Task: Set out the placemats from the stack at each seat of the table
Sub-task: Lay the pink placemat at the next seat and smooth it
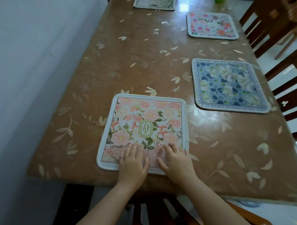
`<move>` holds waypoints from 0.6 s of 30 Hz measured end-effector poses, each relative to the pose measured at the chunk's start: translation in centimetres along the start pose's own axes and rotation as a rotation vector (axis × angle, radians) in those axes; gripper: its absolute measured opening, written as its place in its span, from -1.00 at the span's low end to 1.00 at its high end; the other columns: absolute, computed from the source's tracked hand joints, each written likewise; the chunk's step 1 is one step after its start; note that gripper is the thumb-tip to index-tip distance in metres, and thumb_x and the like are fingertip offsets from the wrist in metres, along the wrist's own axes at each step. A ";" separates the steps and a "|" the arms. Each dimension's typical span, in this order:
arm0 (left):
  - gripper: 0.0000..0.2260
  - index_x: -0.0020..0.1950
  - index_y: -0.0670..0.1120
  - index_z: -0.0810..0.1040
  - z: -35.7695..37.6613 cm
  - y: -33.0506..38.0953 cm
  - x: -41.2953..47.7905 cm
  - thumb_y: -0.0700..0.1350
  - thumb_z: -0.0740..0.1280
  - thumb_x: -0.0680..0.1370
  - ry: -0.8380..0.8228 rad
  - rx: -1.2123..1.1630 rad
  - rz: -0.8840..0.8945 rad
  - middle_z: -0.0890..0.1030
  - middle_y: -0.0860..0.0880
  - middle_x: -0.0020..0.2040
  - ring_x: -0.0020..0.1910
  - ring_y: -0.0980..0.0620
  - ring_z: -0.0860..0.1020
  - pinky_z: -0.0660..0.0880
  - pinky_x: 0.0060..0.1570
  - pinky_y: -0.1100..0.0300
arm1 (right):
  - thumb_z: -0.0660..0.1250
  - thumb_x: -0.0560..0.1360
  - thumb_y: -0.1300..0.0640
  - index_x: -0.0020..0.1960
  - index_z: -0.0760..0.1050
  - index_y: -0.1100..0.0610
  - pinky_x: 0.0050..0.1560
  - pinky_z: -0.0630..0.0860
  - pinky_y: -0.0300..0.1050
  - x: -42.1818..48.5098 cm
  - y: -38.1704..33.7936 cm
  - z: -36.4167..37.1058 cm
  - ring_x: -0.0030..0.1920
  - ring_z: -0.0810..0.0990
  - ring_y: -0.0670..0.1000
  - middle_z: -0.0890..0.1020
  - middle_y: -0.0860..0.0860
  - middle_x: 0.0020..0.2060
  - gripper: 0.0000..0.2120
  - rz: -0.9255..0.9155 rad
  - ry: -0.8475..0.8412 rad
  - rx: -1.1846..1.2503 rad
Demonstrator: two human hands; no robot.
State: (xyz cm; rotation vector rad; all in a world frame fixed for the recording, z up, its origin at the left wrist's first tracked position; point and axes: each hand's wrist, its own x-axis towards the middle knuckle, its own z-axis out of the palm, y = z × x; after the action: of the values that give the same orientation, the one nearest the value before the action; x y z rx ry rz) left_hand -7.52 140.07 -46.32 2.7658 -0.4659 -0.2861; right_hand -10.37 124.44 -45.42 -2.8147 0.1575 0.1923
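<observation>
Both my left hand (pixel 133 163) and right hand (pixel 174 161) lie flat, fingers straight, on the pink floral placemat (pixel 146 128) at the table's (pixel 131 59) near edge.

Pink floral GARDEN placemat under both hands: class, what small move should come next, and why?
Probably lift the left hand and right hand off the pink floral GARDEN placemat: it already lies flat at the near seat, both palms rest open on it, and no stack shows.
</observation>
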 end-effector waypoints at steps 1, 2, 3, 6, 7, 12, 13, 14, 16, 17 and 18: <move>-0.56 0.41 -0.09 0.23 -0.5 0.8 0.2 0.04 0.11 0.57 0.050 -0.034 0.006 0.27 -0.12 0.44 0.44 -0.05 0.14 0.01 0.39 0.00 | 0.16 0.49 -0.15 0.38 0.24 0.09 0.35 0.18 0.12 0.1 0.5 -1.0 0.35 0.28 0.09 0.36 0.10 0.35 -0.46 -0.016 0.040 0.020; -0.57 0.40 -0.10 0.27 -1.0 1.7 0.4 0.02 0.14 0.57 0.094 -0.041 0.014 0.32 -0.13 0.42 0.42 -0.07 0.18 0.05 0.38 -0.02 | 0.18 0.50 -0.12 0.35 0.28 0.11 0.34 0.19 0.14 0.2 1.0 -2.0 0.32 0.33 0.10 0.41 0.10 0.32 -0.49 -0.034 0.078 0.029; -0.58 0.39 -0.11 0.28 -1.5 2.7 0.7 0.01 0.15 0.56 0.127 -0.036 0.020 0.34 -0.14 0.40 0.41 -0.09 0.20 0.09 0.37 -0.05 | 0.21 0.49 -0.08 0.32 0.34 0.13 0.33 0.22 0.15 0.2 1.6 -2.9 0.29 0.37 0.11 0.45 0.11 0.28 -0.53 -0.052 0.109 0.031; -0.59 0.36 -0.14 0.32 -2.6 6.1 1.0 -0.03 0.20 0.54 0.220 -0.036 0.036 0.37 -0.16 0.37 0.39 -0.13 0.24 0.12 0.36 -0.10 | 0.30 0.46 0.03 0.21 0.44 0.17 0.28 0.29 0.18 -0.3 3.8 -5.9 0.23 0.44 0.14 0.53 0.14 0.17 -0.63 -0.119 0.177 0.028; -0.59 0.36 -0.14 0.33 -2.9 7.3 1.0 -0.04 0.22 0.54 0.243 -0.035 0.037 0.38 -0.17 0.37 0.39 -0.14 0.25 0.13 0.36 -0.10 | 0.31 0.46 0.05 0.20 0.45 0.18 0.28 0.29 0.18 -0.6 4.6 -6.9 0.23 0.44 0.14 0.54 0.14 0.16 -0.64 -0.136 0.186 0.030; -0.60 0.26 -0.21 0.44 -3.8 14.7 -0.2 -0.12 0.36 0.45 0.361 -0.021 0.006 0.49 -0.24 0.26 0.29 -0.24 0.39 0.28 0.25 -0.21 | 0.30 0.46 0.07 0.24 0.42 0.18 0.29 0.29 0.22 -2.6 9.1 -11.9 0.28 0.40 0.15 0.51 0.12 0.21 -0.62 -0.221 0.189 0.013; -0.60 0.24 -0.22 0.46 -3.9 16.2 -0.4 -0.14 0.38 0.44 0.380 -0.018 0.002 0.50 -0.25 0.24 0.27 -0.25 0.41 0.30 0.23 -0.23 | 0.30 0.45 0.08 0.24 0.42 0.18 0.28 0.30 0.22 -2.9 10.2 -12.8 0.27 0.40 0.16 0.51 0.13 0.21 -0.61 -0.237 0.191 0.011; -0.60 0.23 -0.22 0.47 -3.9 17.7 -0.6 -0.14 0.38 0.43 0.394 -0.017 -0.003 0.51 -0.26 0.23 0.26 -0.26 0.41 0.32 0.23 -0.24 | 0.31 0.44 0.10 0.25 0.42 0.18 0.27 0.30 0.20 -3.2 11.2 -13.8 0.28 0.40 0.15 0.50 0.12 0.22 -0.60 -0.247 0.193 0.011; -0.60 0.24 -0.21 0.46 -3.9 20.3 -0.8 -0.13 0.38 0.44 0.406 -0.021 -0.011 0.49 -0.25 0.25 0.28 -0.26 0.39 0.31 0.25 -0.25 | 0.31 0.44 0.10 0.27 0.40 0.17 0.29 0.28 0.18 -3.7 13.1 -15.3 0.30 0.37 0.13 0.48 0.10 0.25 -0.58 -0.261 0.200 0.013; -0.59 0.26 -0.20 0.44 -3.8 21.4 -0.9 -0.12 0.36 0.45 0.409 -0.027 -0.014 0.48 -0.24 0.27 0.30 -0.25 0.37 0.29 0.27 -0.25 | 0.31 0.44 0.09 0.28 0.39 0.15 0.30 0.26 0.17 -4.0 13.8 -16.0 0.32 0.36 0.11 0.46 0.09 0.27 -0.58 -0.267 0.202 0.014; -0.59 0.29 -0.19 0.42 -3.7 22.5 -1.0 -0.11 0.34 0.46 0.411 -0.035 -0.017 0.46 -0.23 0.29 0.32 -0.23 0.35 0.26 0.29 -0.23 | 0.30 0.45 0.08 0.28 0.39 0.15 0.31 0.25 0.17 -4.3 14.5 -16.6 0.32 0.35 0.10 0.46 0.08 0.28 -0.57 -0.271 0.203 0.014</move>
State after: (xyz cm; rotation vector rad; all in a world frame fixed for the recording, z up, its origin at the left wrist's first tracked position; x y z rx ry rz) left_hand -13.91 121.31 -34.98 2.6931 -0.3258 0.2656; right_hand -14.57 105.84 -33.51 -2.7991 -0.1773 -0.1556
